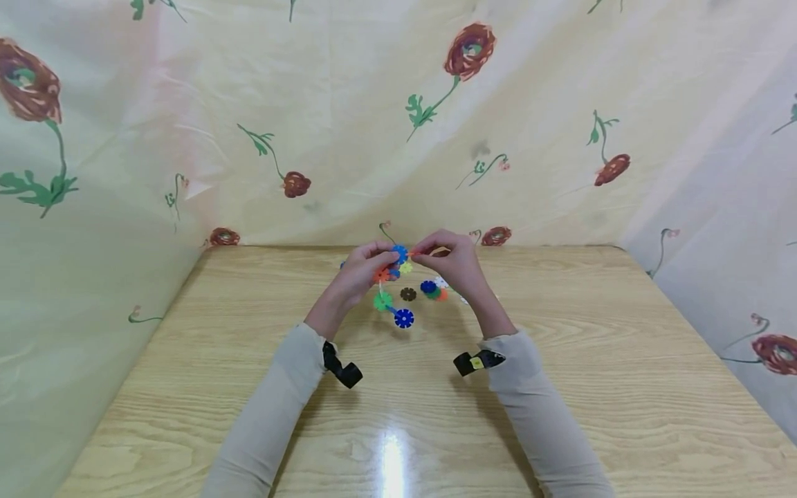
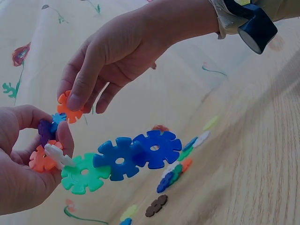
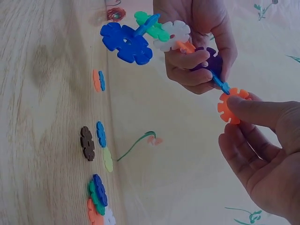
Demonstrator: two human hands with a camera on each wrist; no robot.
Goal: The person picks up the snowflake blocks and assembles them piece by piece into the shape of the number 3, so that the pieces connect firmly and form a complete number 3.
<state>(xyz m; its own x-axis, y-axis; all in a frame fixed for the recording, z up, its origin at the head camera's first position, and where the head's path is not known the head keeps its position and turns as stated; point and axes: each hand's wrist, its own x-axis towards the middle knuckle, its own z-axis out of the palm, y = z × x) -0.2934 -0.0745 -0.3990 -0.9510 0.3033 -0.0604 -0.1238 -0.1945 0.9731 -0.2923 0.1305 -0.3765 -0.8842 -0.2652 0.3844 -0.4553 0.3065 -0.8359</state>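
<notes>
My left hand [image 1: 360, 272] grips a chain of slotted plastic snowflake discs by its purple disc [image 3: 213, 62]. From there an orange disc [image 2: 41, 159], a white disc [image 3: 176, 41], a green disc [image 2: 75, 182] and two blue discs [image 2: 164, 144] hang out in a row. On the chain's other end a light blue disc [image 3: 219, 81] sticks out edge-on from the purple one. Between thumb and fingertips my right hand [image 1: 453, 261] pinches another orange disc [image 3: 226, 111], whose edge meets that light blue disc. Both hands are raised above the table.
On the wooden table [image 1: 560, 332] lie loose discs: a brown disc [image 1: 403, 297], a yellow-green disc [image 3: 108, 160] and an overlapping group with a dark blue disc [image 1: 427, 285] on top. A flowered cloth [image 1: 349, 104] hangs behind the table's far edge.
</notes>
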